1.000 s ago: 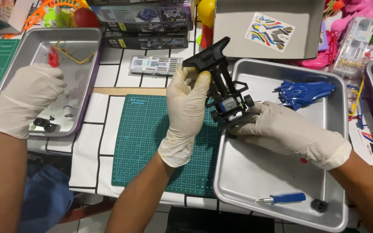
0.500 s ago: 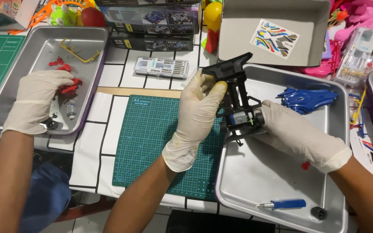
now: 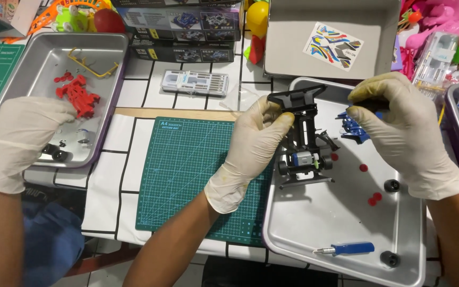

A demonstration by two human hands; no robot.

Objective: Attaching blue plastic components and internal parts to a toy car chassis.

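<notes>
Black toy car chassis (image 3: 302, 139) | left hand (image 3: 254, 143) grips | right hand (image 3: 405, 127) seemingly pinching top

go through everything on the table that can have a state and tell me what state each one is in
left hand: gloved, gripping the toy car chassis near its top
right hand: gloved, raised above the tray, fingers pinched
toy car chassis: upright on end, wheels off
right tray: holds loose wheels, red bits, screwdriver
screwdriver: lying flat, untouched
left tray: holds red parts
grey box: open
</notes>
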